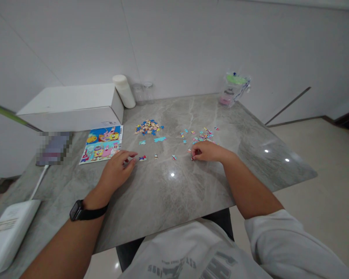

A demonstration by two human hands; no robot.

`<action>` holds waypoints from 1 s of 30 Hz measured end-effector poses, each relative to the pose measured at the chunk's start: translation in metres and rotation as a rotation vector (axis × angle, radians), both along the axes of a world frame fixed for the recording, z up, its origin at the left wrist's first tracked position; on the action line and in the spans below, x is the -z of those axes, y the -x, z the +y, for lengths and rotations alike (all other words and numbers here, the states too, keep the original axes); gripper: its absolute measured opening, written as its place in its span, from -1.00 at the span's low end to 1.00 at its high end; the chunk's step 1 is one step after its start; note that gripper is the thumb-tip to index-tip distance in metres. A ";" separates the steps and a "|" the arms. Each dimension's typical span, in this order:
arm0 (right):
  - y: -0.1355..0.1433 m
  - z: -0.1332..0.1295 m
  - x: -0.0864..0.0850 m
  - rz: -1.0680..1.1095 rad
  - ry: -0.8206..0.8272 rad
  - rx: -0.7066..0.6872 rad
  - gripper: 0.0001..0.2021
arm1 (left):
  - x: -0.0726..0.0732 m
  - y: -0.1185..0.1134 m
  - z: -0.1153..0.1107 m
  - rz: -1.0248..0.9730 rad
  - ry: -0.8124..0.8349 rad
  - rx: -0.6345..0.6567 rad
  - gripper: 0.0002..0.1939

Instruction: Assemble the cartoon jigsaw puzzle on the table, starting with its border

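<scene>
Red-blue piece (142, 158) | beside left fingers (130, 154) | puzzle piece (192, 158) at right fingers (196, 148)

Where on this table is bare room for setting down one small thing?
Bare tabletop shows between the watch and the right forearm, and farther right, between that forearm and the plastic bag. Crowded: the middle, with puzzle pile and scattered pieces by the right hand, and the left, with picture sheet and white box.

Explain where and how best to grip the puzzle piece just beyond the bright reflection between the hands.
I'd pinch the puzzle piece by two opposite edges, thumb against fingertip, coming from above and the wearer's near side: it looks small, thin and flat on the table, apart from its neighbours.
</scene>
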State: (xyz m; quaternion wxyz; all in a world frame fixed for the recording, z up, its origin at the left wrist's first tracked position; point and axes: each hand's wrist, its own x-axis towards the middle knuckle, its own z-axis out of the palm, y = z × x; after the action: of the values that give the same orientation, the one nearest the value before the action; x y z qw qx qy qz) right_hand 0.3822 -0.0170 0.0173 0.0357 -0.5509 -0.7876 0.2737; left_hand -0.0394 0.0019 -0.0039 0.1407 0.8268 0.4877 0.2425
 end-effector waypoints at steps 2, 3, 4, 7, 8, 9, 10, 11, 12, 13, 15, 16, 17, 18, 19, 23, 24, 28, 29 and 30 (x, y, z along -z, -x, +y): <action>0.001 0.001 0.002 -0.025 -0.020 0.005 -0.97 | 0.000 0.000 0.000 -0.001 -0.003 0.004 -0.64; 0.001 0.002 0.002 -0.038 -0.030 0.004 -0.97 | 0.000 0.000 0.000 -0.002 -0.005 0.007 -0.64; 0.002 0.002 0.003 -0.052 -0.041 0.003 -0.97 | -0.001 0.000 0.000 -0.003 -0.006 0.010 -0.64; 0.003 0.003 0.003 -0.081 -0.068 0.000 -0.96 | -0.002 -0.001 -0.001 -0.007 -0.005 0.008 -0.65; 0.004 0.003 0.003 -0.086 -0.075 0.003 -0.96 | -0.003 -0.001 -0.002 -0.007 -0.004 0.007 -0.65; 0.005 0.003 0.003 -0.089 -0.083 0.007 -0.95 | -0.003 -0.001 -0.002 -0.006 -0.003 0.007 -0.65; 0.007 0.002 0.003 -0.090 -0.092 0.012 -0.95 | -0.004 -0.002 -0.002 -0.003 -0.003 0.008 -0.65; 0.009 0.002 0.003 -0.089 -0.105 0.016 -0.95 | -0.004 -0.002 -0.002 0.000 -0.005 0.009 -0.66; 0.011 0.001 0.003 -0.086 -0.117 0.014 -0.95 | -0.005 -0.002 -0.003 0.002 -0.006 0.010 -0.66; 0.013 0.001 0.003 -0.081 -0.128 0.007 -0.95 | -0.005 -0.002 -0.003 0.002 -0.007 0.010 -0.66; 0.017 0.001 0.004 -0.067 -0.143 -0.016 -0.96 | -0.005 -0.003 -0.003 -0.005 -0.008 0.008 -0.65; 0.018 0.001 0.005 -0.060 -0.149 -0.029 -0.96 | -0.006 -0.003 -0.003 -0.008 -0.008 0.008 -0.65; 0.019 0.001 0.005 -0.053 -0.152 -0.039 -0.96 | -0.006 -0.003 -0.004 -0.011 -0.008 0.006 -0.65; 0.019 0.001 0.006 -0.047 -0.157 -0.046 -0.96 | -0.007 -0.003 -0.004 -0.011 -0.007 0.004 -0.65; 0.020 0.001 0.007 -0.041 -0.163 -0.048 -0.95 | -0.007 -0.003 -0.004 -0.010 -0.006 0.003 -0.65; 0.024 0.002 0.010 -0.029 -0.181 -0.056 -0.95 | -0.009 -0.005 -0.006 -0.008 0.004 0.004 -0.65; 0.025 0.002 0.010 -0.028 -0.186 -0.054 -0.94 | -0.010 -0.005 -0.006 -0.008 0.008 0.005 -0.65; 0.014 0.003 0.001 -0.010 -0.248 0.028 -0.91 | -0.009 -0.005 -0.005 -0.003 0.023 0.008 -0.62; 0.007 0.004 -0.003 -0.006 -0.272 0.074 -0.89 | -0.008 -0.004 -0.005 -0.001 0.025 0.008 -0.62; -0.002 0.005 -0.008 -0.005 -0.290 0.124 -0.87 | -0.008 -0.004 -0.004 0.000 0.028 0.009 -0.61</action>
State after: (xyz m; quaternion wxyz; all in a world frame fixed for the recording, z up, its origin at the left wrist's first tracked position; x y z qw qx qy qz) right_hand 0.3838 -0.0120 0.0249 0.1296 -0.5882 -0.7835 0.1528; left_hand -0.0354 -0.0025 0.0037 0.1533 0.8268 0.4874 0.2352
